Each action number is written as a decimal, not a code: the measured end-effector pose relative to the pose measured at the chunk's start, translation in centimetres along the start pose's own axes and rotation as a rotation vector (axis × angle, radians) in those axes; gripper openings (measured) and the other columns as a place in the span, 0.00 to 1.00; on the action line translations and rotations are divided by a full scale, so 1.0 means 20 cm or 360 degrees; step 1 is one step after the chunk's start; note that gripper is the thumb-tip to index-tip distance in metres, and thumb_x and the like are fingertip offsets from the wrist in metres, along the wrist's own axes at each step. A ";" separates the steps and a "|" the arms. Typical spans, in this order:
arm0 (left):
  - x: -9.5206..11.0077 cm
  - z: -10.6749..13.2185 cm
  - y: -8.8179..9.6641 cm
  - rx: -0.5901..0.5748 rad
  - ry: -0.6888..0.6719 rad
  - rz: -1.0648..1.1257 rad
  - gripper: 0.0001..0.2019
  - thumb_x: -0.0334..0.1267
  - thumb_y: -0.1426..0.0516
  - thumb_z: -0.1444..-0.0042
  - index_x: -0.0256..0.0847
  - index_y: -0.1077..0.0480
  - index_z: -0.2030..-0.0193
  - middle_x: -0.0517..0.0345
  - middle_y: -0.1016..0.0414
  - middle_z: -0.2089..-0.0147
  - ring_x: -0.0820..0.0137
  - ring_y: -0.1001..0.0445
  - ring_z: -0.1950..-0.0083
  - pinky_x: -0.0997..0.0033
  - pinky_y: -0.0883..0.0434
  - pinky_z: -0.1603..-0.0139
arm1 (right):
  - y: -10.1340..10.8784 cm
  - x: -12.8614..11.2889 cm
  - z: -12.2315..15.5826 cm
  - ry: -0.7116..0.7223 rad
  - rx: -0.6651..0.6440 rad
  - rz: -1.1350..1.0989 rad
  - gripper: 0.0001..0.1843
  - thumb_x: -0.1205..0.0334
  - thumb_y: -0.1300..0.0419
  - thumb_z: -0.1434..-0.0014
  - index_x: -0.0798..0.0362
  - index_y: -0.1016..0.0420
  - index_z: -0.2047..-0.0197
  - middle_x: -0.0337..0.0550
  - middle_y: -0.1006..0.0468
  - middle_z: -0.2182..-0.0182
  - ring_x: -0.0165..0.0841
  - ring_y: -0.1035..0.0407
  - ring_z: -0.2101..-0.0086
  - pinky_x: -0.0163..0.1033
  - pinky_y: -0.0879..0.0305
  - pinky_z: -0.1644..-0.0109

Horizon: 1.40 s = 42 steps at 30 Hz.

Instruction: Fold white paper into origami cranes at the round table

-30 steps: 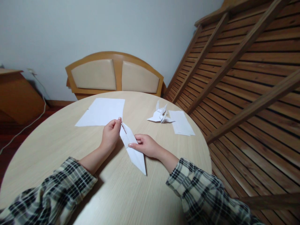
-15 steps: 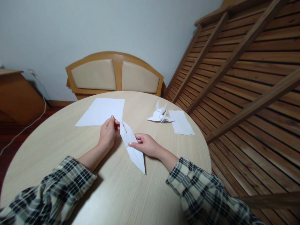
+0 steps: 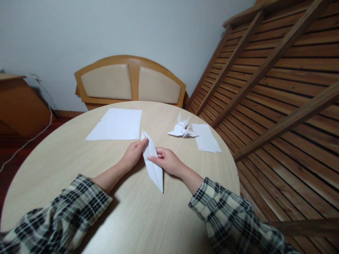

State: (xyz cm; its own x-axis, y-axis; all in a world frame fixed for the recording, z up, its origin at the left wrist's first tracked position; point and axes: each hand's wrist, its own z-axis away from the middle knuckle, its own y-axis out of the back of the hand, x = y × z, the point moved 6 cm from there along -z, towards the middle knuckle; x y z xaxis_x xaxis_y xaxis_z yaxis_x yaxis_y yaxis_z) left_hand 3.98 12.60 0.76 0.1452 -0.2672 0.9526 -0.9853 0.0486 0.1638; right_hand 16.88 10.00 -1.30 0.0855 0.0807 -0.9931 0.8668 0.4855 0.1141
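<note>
A folded sheet of white paper (image 3: 154,171), long and narrow with pointed ends, is held just above the table between both hands. My left hand (image 3: 134,153) is closed on its upper left edge, thumb on top near the far tip. My right hand (image 3: 169,161) grips the right edge around the middle, its thumb lying across the front face and its other fingers behind. The paper's near point aims down toward me. Fingers beneath the paper are partly hidden.
On the round wooden table (image 3: 127,215) lie white paper sheets (image 3: 116,124) at the far left. Folded paper cranes (image 3: 182,129) sit at the back right, beside smaller paper pieces (image 3: 207,138). A headboard (image 3: 135,79) stands behind, and a slatted wooden panel (image 3: 278,106) leans at right.
My left hand has moved right from the far tip, and its thumb now presses on the paper's face. The slightly opened upper flap now lies flatter. My right hand keeps its grip.
</note>
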 end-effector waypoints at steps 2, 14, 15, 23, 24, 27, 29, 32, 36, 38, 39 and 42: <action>0.01 0.01 0.00 -0.0009 -0.0005 -0.0021 0.24 0.61 0.48 0.46 0.43 0.41 0.79 0.63 0.43 0.80 0.71 0.44 0.76 0.70 0.41 0.74 | 0.00 -0.01 0.00 -0.0001 -0.0006 0.0003 0.12 0.59 0.36 0.43 0.58 0.26 0.59 0.44 0.21 0.65 0.32 0.29 0.66 0.37 0.35 0.63; 0.01 0.01 0.01 0.0064 -0.0061 -0.0058 0.26 0.62 0.49 0.45 0.43 0.44 0.80 0.62 0.43 0.81 0.71 0.44 0.77 0.70 0.42 0.76 | 0.00 0.00 0.00 -0.0015 0.0025 -0.0042 0.12 0.59 0.35 0.44 0.57 0.25 0.58 0.45 0.20 0.63 0.34 0.27 0.63 0.39 0.33 0.61; 0.01 0.01 0.01 0.0053 -0.0045 -0.0043 0.26 0.63 0.49 0.45 0.43 0.44 0.80 0.62 0.42 0.81 0.71 0.44 0.76 0.70 0.41 0.76 | 0.00 0.00 0.00 -0.0014 0.0040 -0.0048 0.12 0.59 0.35 0.44 0.57 0.25 0.58 0.46 0.20 0.62 0.34 0.27 0.63 0.39 0.32 0.60; 0.02 0.03 -0.03 -0.0123 -0.0018 -0.0156 0.28 0.65 0.51 0.45 0.42 0.41 0.82 0.62 0.43 0.81 0.72 0.44 0.78 0.71 0.44 0.77 | 0.02 0.01 -0.01 -0.0005 0.0104 -0.0095 0.12 0.60 0.36 0.43 0.56 0.27 0.58 0.47 0.20 0.60 0.35 0.26 0.62 0.41 0.31 0.57; 0.03 0.03 -0.03 -0.0123 -0.0032 -0.0143 0.28 0.64 0.50 0.45 0.42 0.40 0.82 0.62 0.42 0.81 0.72 0.43 0.78 0.71 0.43 0.77 | 0.02 0.01 -0.01 -0.0002 0.0109 -0.0093 0.12 0.60 0.36 0.43 0.56 0.27 0.58 0.47 0.20 0.60 0.35 0.26 0.62 0.41 0.31 0.57; 0.03 0.03 -0.04 -0.0162 -0.0037 -0.0062 0.28 0.64 0.50 0.45 0.42 0.41 0.82 0.62 0.43 0.82 0.72 0.44 0.79 0.71 0.43 0.78 | 0.02 0.01 -0.01 0.0015 0.0115 -0.0072 0.12 0.58 0.35 0.43 0.56 0.27 0.59 0.46 0.21 0.62 0.34 0.27 0.62 0.40 0.31 0.59; 0.02 0.03 -0.05 -0.0244 -0.0012 -0.0034 0.28 0.64 0.49 0.46 0.42 0.42 0.83 0.63 0.44 0.83 0.73 0.46 0.80 0.71 0.45 0.80 | 0.03 0.01 -0.01 0.0021 0.0125 -0.0053 0.13 0.55 0.35 0.43 0.56 0.27 0.60 0.45 0.21 0.64 0.34 0.28 0.63 0.40 0.32 0.60; 0.02 0.04 -0.08 -0.0375 0.0001 -0.0053 0.28 0.63 0.48 0.46 0.42 0.43 0.84 0.64 0.46 0.84 0.75 0.48 0.80 0.73 0.49 0.81 | 0.04 0.01 -0.01 0.0011 0.0151 -0.0051 0.15 0.52 0.35 0.44 0.55 0.27 0.61 0.42 0.23 0.67 0.34 0.29 0.65 0.38 0.33 0.63; 0.03 0.05 -0.08 -0.0330 -0.0039 -0.0085 0.27 0.60 0.47 0.46 0.43 0.44 0.84 0.65 0.49 0.84 0.76 0.51 0.81 0.73 0.52 0.82 | 0.04 0.00 -0.01 0.0000 0.0172 -0.0056 0.16 0.51 0.35 0.44 0.56 0.28 0.62 0.40 0.25 0.70 0.31 0.32 0.68 0.36 0.37 0.67; 0.04 0.05 -0.07 -0.0300 -0.0045 -0.0083 0.26 0.59 0.47 0.46 0.43 0.44 0.84 0.65 0.49 0.84 0.76 0.51 0.81 0.73 0.51 0.81 | 0.04 0.00 -0.01 0.0005 0.0183 -0.0049 0.16 0.51 0.36 0.44 0.56 0.28 0.63 0.38 0.27 0.72 0.30 0.33 0.70 0.35 0.40 0.69; 0.04 0.05 -0.07 -0.0299 -0.0043 -0.0073 0.26 0.59 0.47 0.45 0.43 0.44 0.84 0.65 0.49 0.84 0.76 0.51 0.81 0.73 0.51 0.81 | 0.04 0.00 -0.01 0.0007 0.0188 -0.0044 0.16 0.51 0.36 0.44 0.56 0.29 0.63 0.38 0.27 0.72 0.29 0.34 0.71 0.35 0.41 0.70; 0.03 0.05 -0.08 -0.0352 -0.0017 -0.0015 0.24 0.58 0.46 0.45 0.42 0.41 0.82 0.65 0.46 0.83 0.75 0.49 0.80 0.73 0.49 0.80 | 0.05 -0.01 -0.01 0.0013 0.0201 -0.0027 0.16 0.50 0.36 0.44 0.55 0.29 0.64 0.37 0.27 0.73 0.29 0.34 0.71 0.35 0.41 0.70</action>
State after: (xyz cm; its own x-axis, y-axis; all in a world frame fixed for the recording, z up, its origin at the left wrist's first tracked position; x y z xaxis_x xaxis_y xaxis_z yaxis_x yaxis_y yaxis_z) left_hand 5.55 11.44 0.90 0.1522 -0.2789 0.9482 -0.9399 0.2557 0.2261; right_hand 17.56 10.62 -1.08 0.0666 0.0805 -0.9945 0.9232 0.3731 0.0920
